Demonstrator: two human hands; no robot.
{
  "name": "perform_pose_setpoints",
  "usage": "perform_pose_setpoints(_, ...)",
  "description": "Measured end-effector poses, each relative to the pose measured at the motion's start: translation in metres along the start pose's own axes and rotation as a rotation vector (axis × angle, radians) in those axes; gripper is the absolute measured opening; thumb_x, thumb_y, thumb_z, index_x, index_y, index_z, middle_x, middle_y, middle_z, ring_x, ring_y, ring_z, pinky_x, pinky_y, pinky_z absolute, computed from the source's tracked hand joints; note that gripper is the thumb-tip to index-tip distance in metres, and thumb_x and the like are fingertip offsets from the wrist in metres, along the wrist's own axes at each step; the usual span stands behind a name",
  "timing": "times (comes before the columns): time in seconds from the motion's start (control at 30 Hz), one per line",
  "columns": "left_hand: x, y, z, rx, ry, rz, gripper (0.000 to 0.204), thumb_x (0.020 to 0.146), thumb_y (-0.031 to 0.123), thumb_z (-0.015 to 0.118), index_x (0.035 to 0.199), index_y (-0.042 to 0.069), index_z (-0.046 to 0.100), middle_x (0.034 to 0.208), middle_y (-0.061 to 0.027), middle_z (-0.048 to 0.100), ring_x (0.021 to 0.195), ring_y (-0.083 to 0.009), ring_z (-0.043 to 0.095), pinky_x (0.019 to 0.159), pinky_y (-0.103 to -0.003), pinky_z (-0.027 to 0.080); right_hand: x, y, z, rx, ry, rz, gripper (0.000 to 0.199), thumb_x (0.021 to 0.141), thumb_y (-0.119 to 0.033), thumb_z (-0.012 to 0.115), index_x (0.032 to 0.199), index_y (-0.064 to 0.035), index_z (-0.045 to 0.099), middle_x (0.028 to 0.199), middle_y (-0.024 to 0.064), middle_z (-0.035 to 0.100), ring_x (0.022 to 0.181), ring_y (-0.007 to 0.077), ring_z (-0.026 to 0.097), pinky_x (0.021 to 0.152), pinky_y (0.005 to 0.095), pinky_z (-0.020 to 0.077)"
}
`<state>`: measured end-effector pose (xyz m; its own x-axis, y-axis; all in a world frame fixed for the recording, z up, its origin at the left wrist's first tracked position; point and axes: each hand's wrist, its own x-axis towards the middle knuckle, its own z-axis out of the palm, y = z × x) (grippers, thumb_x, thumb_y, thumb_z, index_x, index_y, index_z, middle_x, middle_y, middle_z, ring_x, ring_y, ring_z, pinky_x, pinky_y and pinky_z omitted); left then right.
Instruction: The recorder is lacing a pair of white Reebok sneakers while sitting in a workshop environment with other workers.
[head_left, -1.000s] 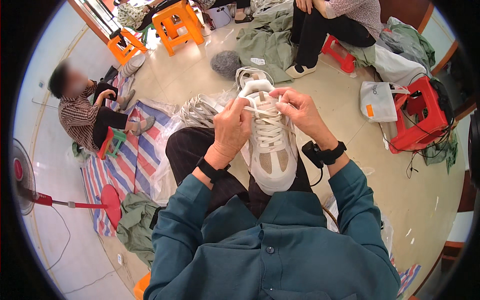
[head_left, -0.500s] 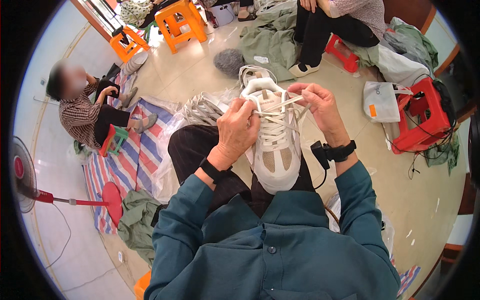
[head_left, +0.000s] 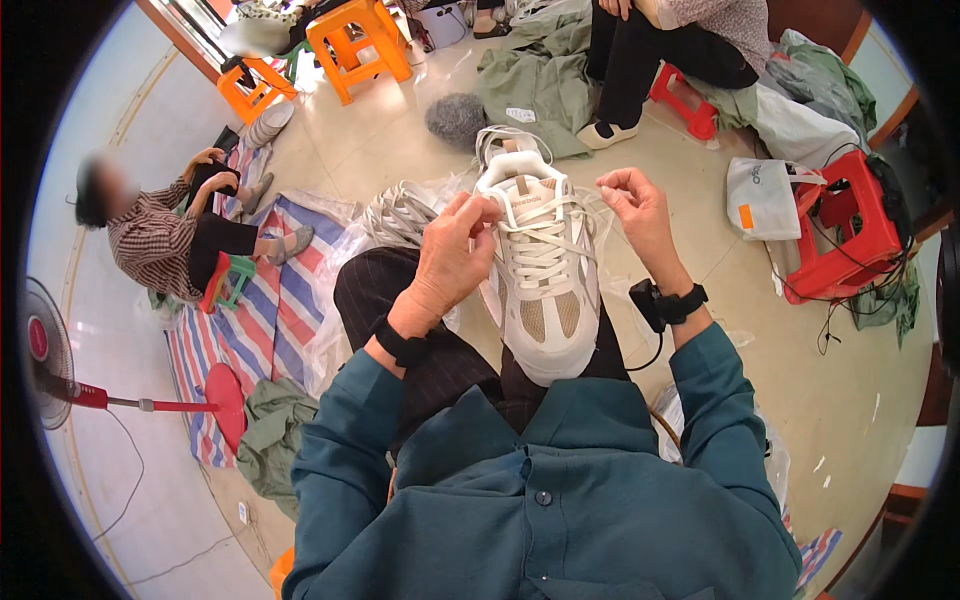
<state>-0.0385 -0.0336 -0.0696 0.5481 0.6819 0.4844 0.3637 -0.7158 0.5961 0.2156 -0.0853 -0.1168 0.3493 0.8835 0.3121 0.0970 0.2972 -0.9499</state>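
Observation:
A beige and white sneaker (head_left: 540, 270) rests across my lap, toe pointing toward me. Its pale shoelace (head_left: 540, 250) crosses the tongue in several rows, with loose lace around the upper eyelets. My left hand (head_left: 452, 255) is at the left side of the shoe's collar, thumb and fingers pinched together; what they hold is hidden. To the right of the shoe and apart from it, my right hand (head_left: 640, 215) is raised with its fingertips pinched. Any lace between them is too fine to make out. Another bundle of pale laces (head_left: 395, 212) lies beyond my left knee.
At the left, a person (head_left: 155, 235) sits by a striped sheet (head_left: 285, 270) and a red-based fan (head_left: 225, 400). Green cloth (head_left: 535, 95) lies ahead, near another seated person (head_left: 665, 50). On the right stand a red stool (head_left: 850, 235) with cables and a white bag (head_left: 760, 200).
My hands have moved apart, the left one slightly left and the right one away from the shoe. The lace strand that ran between them has dropped onto the shoe. The person at left has shifted.

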Motion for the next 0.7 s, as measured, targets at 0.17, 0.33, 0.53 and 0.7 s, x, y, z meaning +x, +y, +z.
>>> perform_pose_setpoints(0.17, 0.003, -0.002, -0.004, -0.045, 0.059, -0.006, 0.015, 0.078, -0.005, 0.054, 0.089, 0.002, 0.059, 0.08, -0.0106, 0.058, 0.066, -0.0235, 0.058, 0.063, -0.031, 0.048, -0.019, -0.003, 0.004, -0.125, -0.097, -0.017, 0.005, 0.088, -0.007, 0.061, 0.091, -0.0034, 0.062, 0.082, -0.0007, 0.063, 0.078, 0.0072, 0.057, 0.078, 0.0272, 0.048)
perform_pose_setpoints(0.33, 0.012, 0.012, -0.011, -0.056, 0.02, 0.025, 0.011, 0.079, -0.001, 0.057, 0.089, 0.002, 0.06, 0.077, -0.0107, 0.059, 0.064, -0.0227, 0.059, 0.061, -0.031, 0.048, -0.022, -0.011, 0.008, -0.082, -0.162, 0.004, 0.007, 0.09, -0.009, 0.059, 0.093, -0.0026, 0.062, 0.082, -0.001, 0.063, 0.078, 0.0081, 0.058, 0.074, 0.0261, 0.0488)
perform_pose_setpoints(0.53, 0.016, 0.019, -0.019, 0.016, -0.241, -0.114, 0.012, 0.077, 0.009, 0.061, 0.087, 0.002, 0.061, 0.067, -0.0119, 0.059, 0.061, -0.0236, 0.059, 0.059, -0.034, 0.048, -0.023, -0.024, 0.014, 0.044, -0.215, 0.043, 0.011, 0.095, -0.009, 0.055, 0.096, 0.0001, 0.061, 0.084, 0.0003, 0.062, 0.079, 0.0085, 0.06, 0.072, 0.0237, 0.049)
perform_pose_setpoints(0.7, 0.017, 0.016, -0.02, -0.034, -0.318, -0.105, 0.012, 0.076, 0.01, 0.061, 0.086, 0.002, 0.06, 0.063, -0.0119, 0.058, 0.058, -0.0242, 0.058, 0.059, -0.034, 0.047, -0.021, -0.022, 0.013, 0.044, -0.237, 0.023, 0.012, 0.096, -0.007, 0.051, 0.097, 0.0004, 0.06, 0.087, 0.0011, 0.063, 0.08, 0.0085, 0.06, 0.073, 0.0233, 0.0488)
